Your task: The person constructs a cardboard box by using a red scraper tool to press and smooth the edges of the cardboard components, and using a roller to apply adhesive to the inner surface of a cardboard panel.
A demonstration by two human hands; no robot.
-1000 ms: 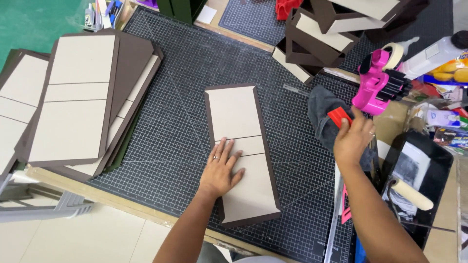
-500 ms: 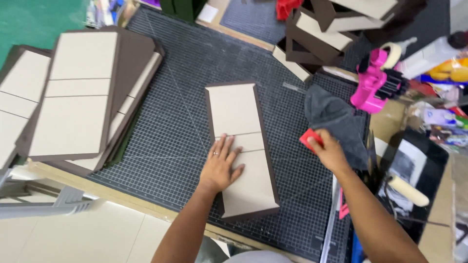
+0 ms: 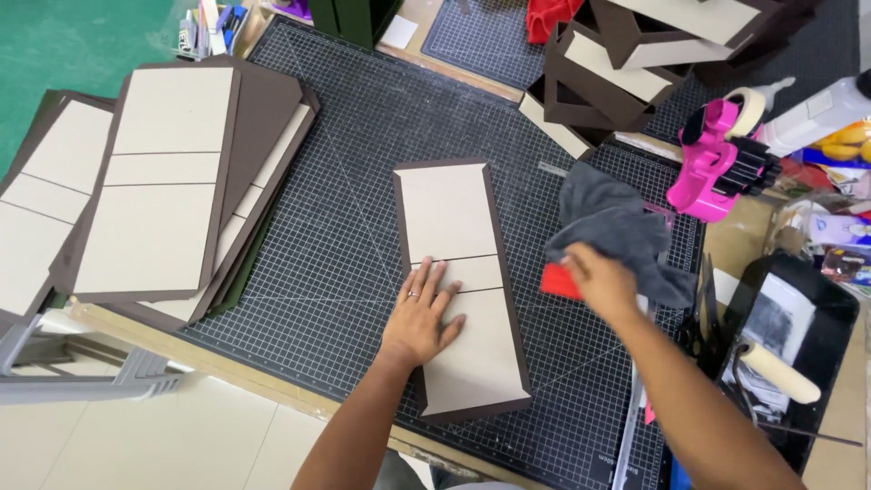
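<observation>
A long cover panel (image 3: 454, 213) of beige boards on dark brown paper lies on the black cutting mat (image 3: 354, 200). My left hand (image 3: 424, 313) rests flat on its lower half, fingers spread, a ring on one finger. My right hand (image 3: 599, 283) holds a small red flat tool (image 3: 560, 282) just right of the panel, above the mat. A crumpled grey cloth (image 3: 610, 222) lies directly behind that hand.
Stacks of similar brown-and-beige panels (image 3: 159, 181) lie at the left. Assembled brown boxes (image 3: 617, 54) stand at the back. A pink tape dispenser (image 3: 717, 163), a glue bottle (image 3: 807, 113), scissors (image 3: 699, 327) and a roller (image 3: 776, 372) crowd the right side.
My right hand has carried the red tool from the right, past the grey cloth, leftward toward the panel. My left hand has stayed flat on the panel.
</observation>
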